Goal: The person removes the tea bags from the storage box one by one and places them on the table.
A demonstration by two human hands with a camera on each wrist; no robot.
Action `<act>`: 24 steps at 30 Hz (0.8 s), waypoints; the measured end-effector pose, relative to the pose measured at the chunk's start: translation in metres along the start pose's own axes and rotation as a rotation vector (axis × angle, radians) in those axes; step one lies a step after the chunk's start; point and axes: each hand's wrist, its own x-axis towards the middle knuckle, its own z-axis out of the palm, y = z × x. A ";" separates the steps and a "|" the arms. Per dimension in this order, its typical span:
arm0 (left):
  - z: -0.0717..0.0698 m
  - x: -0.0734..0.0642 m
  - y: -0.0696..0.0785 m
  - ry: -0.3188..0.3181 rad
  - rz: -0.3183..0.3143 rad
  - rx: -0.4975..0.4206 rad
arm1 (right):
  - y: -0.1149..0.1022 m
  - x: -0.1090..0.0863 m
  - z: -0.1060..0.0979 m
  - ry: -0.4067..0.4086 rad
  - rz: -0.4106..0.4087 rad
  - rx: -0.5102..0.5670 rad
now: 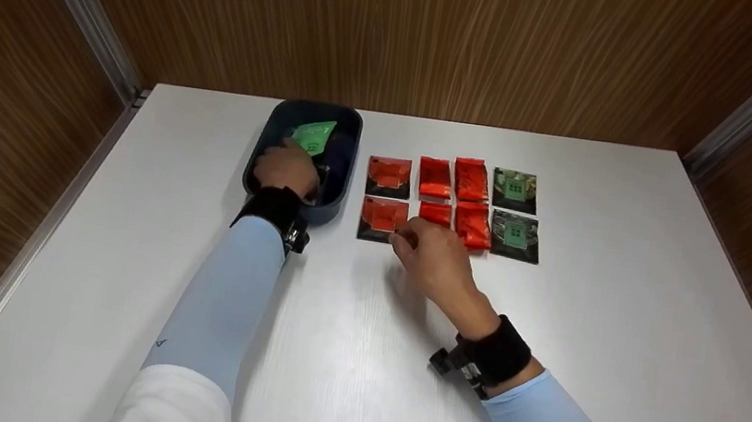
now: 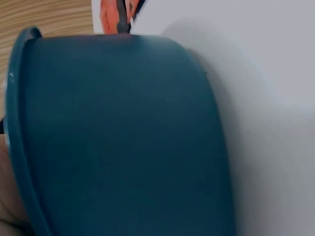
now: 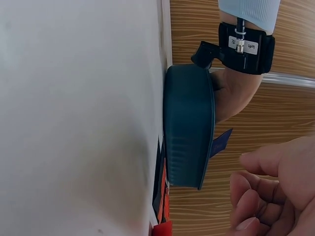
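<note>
My left hand (image 1: 287,169) reaches down inside a dark teal bin (image 1: 325,213) at the back left. Its fingertips are hidden, so I cannot tell what they hold. A green packet (image 1: 314,136) lies in the bin just beyond that hand. In the right wrist view, a dark blue packet (image 3: 220,143) pokes above the bin's rim. My right hand (image 1: 438,259) hovers over the near edge of the laid-out packets, fingers loosely curled and nothing visible between them. Beside it are a black-and-red square packet (image 1: 378,220) and a small red packet (image 1: 473,225).
Packets lie in two rows right of the bin: another black-and-red square packet (image 1: 388,176), more red packets (image 1: 435,177), and two dark green square packets (image 1: 515,190) at the right end. Wood-grain panels (image 1: 399,32) enclose the white table (image 1: 624,309) at the back and sides.
</note>
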 end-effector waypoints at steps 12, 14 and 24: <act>-0.031 -0.012 -0.015 0.038 0.217 -0.086 | 0.000 -0.002 0.000 0.013 -0.014 0.005; -0.041 -0.016 -0.018 0.043 0.257 -0.107 | 0.000 -0.002 -0.001 0.012 -0.015 0.007; -0.070 -0.062 -0.019 0.235 0.355 -0.256 | -0.002 -0.001 -0.014 0.075 -0.002 0.011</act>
